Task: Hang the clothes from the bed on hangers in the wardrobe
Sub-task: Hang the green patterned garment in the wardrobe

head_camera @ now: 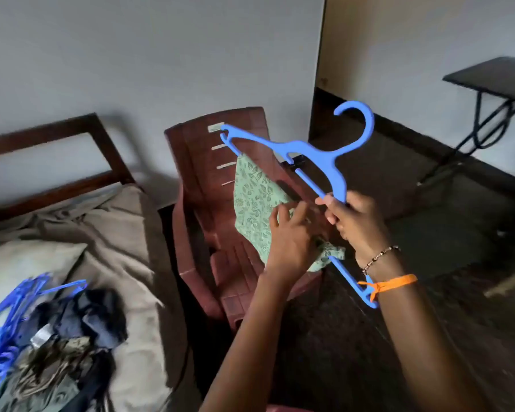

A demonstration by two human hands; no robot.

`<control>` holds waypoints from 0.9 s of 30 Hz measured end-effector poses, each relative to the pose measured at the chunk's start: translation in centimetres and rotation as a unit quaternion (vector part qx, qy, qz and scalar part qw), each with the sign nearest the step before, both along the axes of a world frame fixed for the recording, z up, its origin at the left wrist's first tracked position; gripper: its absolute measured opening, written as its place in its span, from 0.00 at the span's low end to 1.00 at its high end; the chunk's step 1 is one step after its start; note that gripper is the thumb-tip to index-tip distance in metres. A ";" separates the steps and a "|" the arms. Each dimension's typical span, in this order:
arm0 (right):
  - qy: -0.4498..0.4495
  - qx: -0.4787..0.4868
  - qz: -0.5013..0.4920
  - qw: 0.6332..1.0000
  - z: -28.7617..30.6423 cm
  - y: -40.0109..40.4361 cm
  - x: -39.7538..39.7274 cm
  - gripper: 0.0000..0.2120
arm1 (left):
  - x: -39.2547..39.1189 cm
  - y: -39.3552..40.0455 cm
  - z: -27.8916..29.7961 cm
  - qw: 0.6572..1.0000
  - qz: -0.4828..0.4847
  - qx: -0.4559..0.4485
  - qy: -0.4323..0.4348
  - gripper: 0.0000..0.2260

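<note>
A blue plastic hanger point(312, 150) is held up tilted in front of me, hook pointing up right. My right hand point(354, 221) grips its shoulder. A green leaf-patterned cloth point(254, 203) hangs over the hanger's lower bar. My left hand point(292, 236) is closed on this cloth near the bar. On the bed point(125, 233) at the lower left lies a pile of dark clothes point(81, 331) beside a heap of blue hangers point(3, 328). No wardrobe is in view.
A dark red plastic chair point(208, 221) stands right behind the hanger, next to the bed. A pillow point(24, 263) lies by the clothes pile. A black metal-legged table point(494, 81) stands at the far right wall. Dark floor lies between.
</note>
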State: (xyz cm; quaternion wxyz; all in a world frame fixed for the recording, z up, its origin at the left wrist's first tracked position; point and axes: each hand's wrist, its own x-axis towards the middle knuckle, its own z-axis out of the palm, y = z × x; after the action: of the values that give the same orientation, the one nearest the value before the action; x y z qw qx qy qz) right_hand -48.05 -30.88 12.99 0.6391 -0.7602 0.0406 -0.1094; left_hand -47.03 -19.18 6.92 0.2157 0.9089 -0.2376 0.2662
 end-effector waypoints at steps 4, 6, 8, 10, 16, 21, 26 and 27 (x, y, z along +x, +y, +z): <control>0.000 0.001 -0.078 0.997 0.8 -11.3 -4.4 0.08 | -3.7 -12.0 -2.8 0.977 -0.205 -0.045 0.030 0.10; 0.006 0.004 -0.121 0.993 0.6 -16.7 -6.9 0.09 | -5.4 -17.6 -3.4 0.958 -0.280 -0.050 0.044 0.12; 0.015 0.015 -0.167 0.986 0.4 -21.9 -9.2 0.09 | -7.4 -23.0 -3.6 0.940 -0.340 -0.014 0.040 0.13; 0.020 0.027 -0.211 0.977 -0.1 -26.7 -11.5 0.11 | -9.0 -28.1 -3.7 0.923 -0.384 0.015 0.021 0.13; 0.014 0.025 -0.351 0.936 -2.3 -39.1 -17.7 0.13 | -11.9 -42.1 -3.8 0.840 -0.532 -0.014 0.108 0.15; 0.032 0.025 -0.452 0.891 -4.6 -49.7 -21.9 0.14 | -14.8 -54.5 -5.2 0.790 -0.602 0.024 0.115 0.16; 0.052 0.019 -0.518 0.854 -4.5 -61.5 -24.3 0.15 | -15.4 -69.1 -6.0 0.754 -0.651 0.058 0.071 0.14; 0.056 0.015 -0.533 0.844 -3.8 -63.9 -24.6 0.15 | -15.6 -72.1 -5.4 0.737 -0.670 0.059 0.067 0.13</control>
State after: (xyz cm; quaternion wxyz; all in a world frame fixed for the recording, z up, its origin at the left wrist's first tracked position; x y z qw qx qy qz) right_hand -72.69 -94.76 9.24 0.4905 -0.6162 0.4772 -0.3900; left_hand -62.60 -91.32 1.54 0.3001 0.5415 -0.7850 -0.0233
